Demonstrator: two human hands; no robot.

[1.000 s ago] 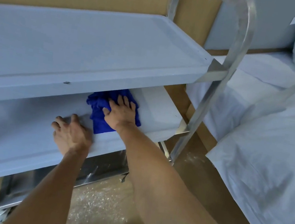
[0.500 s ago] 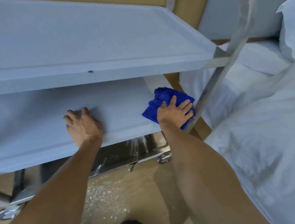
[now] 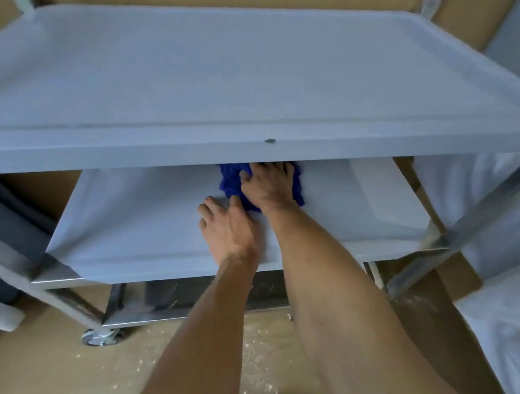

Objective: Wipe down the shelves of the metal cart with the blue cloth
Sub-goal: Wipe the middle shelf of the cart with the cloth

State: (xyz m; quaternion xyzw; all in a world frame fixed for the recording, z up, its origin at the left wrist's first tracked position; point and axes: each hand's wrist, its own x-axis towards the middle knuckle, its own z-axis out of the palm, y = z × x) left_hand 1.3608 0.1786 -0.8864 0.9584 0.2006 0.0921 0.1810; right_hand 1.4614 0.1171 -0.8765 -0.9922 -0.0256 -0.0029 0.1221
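The crumpled deep-blue cloth lies on the pale grey middle shelf of the steel-framed wheeled metal cart, partly tucked under the front lip of the top shelf. The right hand presses down on it with fingers spread flat, not curled round it. The left hand rests palm-down on the same shelf just beside the cloth, fingers loosely straight and holding nothing. A white-sheeted bed stands to the right.
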